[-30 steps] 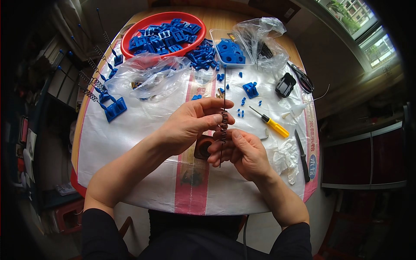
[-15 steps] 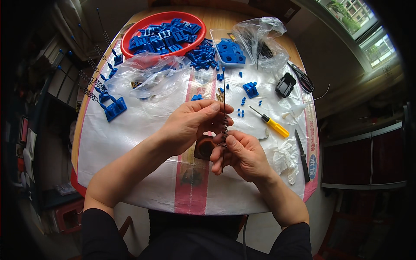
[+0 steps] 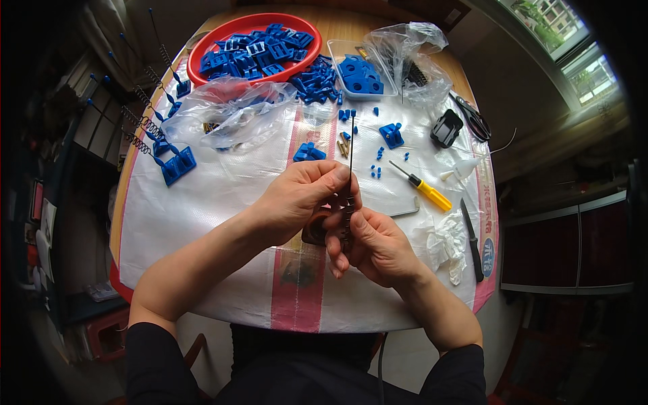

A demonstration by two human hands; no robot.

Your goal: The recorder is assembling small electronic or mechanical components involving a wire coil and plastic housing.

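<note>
Sitting at the upper left of the frame, blue bases (image 3: pixel 178 169) bear dark springs (image 3: pixel 140 143); right of them is a red tray (image 3: pixel 196 55) of blue parts (image 3: pixel 253 57). At the centre, the left hand (image 3: pixel 297 197) pinches the straight upper part of a dark coiled wire (image 3: pixel 352 152), and the right hand (image 3: pixel 379 246) curls closed round its coil. Right of centre lies a yellow screwdriver (image 3: pixel 433 194), then a knife (image 3: pixel 476 256).

On my feed the dark wire (image 3: pixel 351 152) looks like dull metal. I see glossy red plastic on the basin (image 3: pixel 194 62), smooth blue plastic parts (image 3: pixel 253 57), thin crinkly film for the bag (image 3: pixel 229 115), matt crumpled paper tissue (image 3: pixel 445 239), and shiny woven plastic sheeting (image 3: pixel 202 196) over the wooden table (image 3: pixel 344 25).
</note>
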